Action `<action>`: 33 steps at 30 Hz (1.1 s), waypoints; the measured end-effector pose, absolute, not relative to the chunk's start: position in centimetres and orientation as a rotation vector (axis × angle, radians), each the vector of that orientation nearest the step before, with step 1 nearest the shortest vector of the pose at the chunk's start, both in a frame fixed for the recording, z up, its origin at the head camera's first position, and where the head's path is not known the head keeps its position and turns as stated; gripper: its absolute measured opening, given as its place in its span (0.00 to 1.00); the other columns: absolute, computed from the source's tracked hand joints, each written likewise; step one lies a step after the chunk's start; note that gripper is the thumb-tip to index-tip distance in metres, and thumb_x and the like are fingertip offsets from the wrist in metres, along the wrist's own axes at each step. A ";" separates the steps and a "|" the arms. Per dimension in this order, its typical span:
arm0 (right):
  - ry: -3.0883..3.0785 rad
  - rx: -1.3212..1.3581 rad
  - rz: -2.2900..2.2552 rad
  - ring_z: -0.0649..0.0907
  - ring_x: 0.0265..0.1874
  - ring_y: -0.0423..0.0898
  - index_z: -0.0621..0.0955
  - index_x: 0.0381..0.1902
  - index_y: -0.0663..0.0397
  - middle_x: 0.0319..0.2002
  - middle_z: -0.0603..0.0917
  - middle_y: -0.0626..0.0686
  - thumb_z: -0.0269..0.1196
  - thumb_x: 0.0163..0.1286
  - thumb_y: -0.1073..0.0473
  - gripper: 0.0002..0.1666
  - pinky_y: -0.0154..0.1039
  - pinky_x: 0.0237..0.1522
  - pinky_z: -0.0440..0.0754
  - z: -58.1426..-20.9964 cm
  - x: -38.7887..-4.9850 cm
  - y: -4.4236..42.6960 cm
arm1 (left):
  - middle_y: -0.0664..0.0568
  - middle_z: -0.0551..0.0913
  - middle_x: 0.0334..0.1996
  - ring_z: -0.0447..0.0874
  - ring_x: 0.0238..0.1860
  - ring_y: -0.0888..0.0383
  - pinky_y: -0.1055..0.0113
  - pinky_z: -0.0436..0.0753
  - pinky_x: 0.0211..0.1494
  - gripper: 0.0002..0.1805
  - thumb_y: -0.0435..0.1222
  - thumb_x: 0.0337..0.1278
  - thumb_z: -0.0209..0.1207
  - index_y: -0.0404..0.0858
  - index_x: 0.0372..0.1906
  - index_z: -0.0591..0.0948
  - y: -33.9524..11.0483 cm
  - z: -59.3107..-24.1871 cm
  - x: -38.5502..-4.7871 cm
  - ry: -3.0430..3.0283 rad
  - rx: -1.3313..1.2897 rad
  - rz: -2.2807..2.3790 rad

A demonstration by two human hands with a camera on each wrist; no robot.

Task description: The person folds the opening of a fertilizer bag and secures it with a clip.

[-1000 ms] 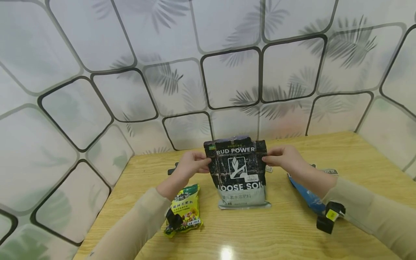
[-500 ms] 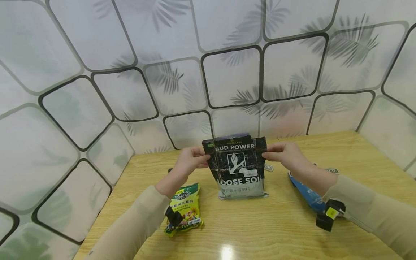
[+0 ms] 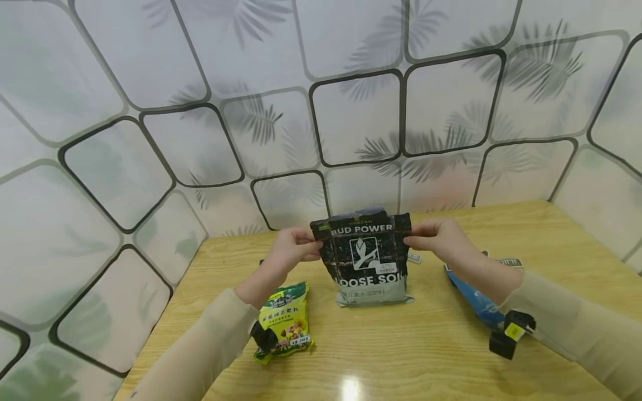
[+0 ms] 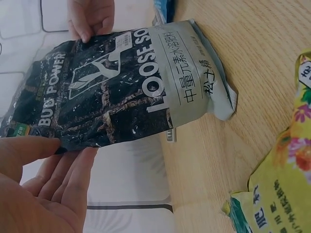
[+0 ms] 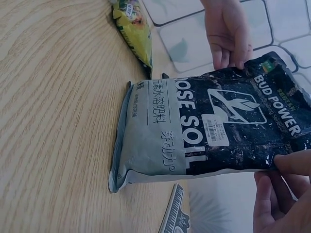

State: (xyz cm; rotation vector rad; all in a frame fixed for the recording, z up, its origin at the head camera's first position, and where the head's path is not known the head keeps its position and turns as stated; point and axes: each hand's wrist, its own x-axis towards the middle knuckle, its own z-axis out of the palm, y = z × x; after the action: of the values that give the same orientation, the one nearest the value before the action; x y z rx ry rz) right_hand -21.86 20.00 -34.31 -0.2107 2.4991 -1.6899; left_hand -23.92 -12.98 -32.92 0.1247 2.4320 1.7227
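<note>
We see the black soil bag point(image 3: 368, 262) held upright, printed face toward us, its top leaning away a little or not; we cannot be sure of the tilt. The left hand point(image 3: 297, 248) pinches its left side edge near the top, thumb on the front and fingers behind. The right hand point(image 3: 435, 238) pinches the opposite edge at about the same height, in the same way. Both hands are closed only as far as the thin edge between thumb and fingers, so little of the print is covered. We judge that this matched grip near the top corners spreads the bag flat and lets its weight hang evenly; a pinch on one side alone would probably let it swing and fold. Whether the bottom seam touches the table point(image 3: 381, 356) or hangs just above it, we cannot tell.

To the left of the soil bag and nearer to us, the yellow bag point(image 3: 293, 317) lies on the table, partly behind the left forearm. To the right of the soil bag, the blue bag point(image 3: 473, 298) lies partly under the line of the right forearm. With these two set to either side, we think the soil bag has room between them. A small printed strip point(image 3: 414, 258) shows just beside its right edge.
</note>
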 end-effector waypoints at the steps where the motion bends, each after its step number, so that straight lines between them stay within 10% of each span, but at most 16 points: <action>1: 2.498 -0.217 -1.691 0.86 0.49 0.40 0.81 0.65 0.69 0.60 0.86 0.61 0.65 0.79 0.57 0.24 0.67 0.73 0.75 -34.3 -21.9 20.0 | 0.33 0.89 0.53 0.92 0.35 0.61 0.58 0.94 0.54 0.03 0.27 0.72 0.63 0.30 0.44 0.82 -13.0 -32.9 -23.9 2.424 0.120 1.727; 14: 2.505 -0.247 -1.675 0.84 0.44 0.36 0.84 0.55 0.62 0.44 0.86 0.40 0.65 0.79 0.55 0.17 0.62 0.66 0.80 -33.7 -21.5 20.1 | 0.37 0.92 0.45 0.93 0.38 0.57 0.60 0.94 0.52 0.04 0.30 0.72 0.65 0.32 0.39 0.85 -12.9 -32.3 -22.9 2.536 0.221 1.585; 33: 2.549 -0.251 -1.679 0.86 0.45 0.40 0.82 0.60 0.65 0.51 0.87 0.49 0.66 0.79 0.51 0.24 0.64 0.65 0.80 -33.8 -21.3 20.1 | 0.42 0.93 0.35 0.94 0.39 0.54 0.51 0.91 0.58 0.12 0.35 0.71 0.68 0.32 0.31 0.87 -12.8 -32.0 -22.2 2.738 0.376 1.531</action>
State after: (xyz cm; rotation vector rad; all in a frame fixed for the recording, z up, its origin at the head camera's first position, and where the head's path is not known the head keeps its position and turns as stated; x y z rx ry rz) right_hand -21.31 20.11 -33.80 -0.2509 2.5490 -1.6785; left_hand -22.16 -12.79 -31.98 0.3756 2.7382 1.5306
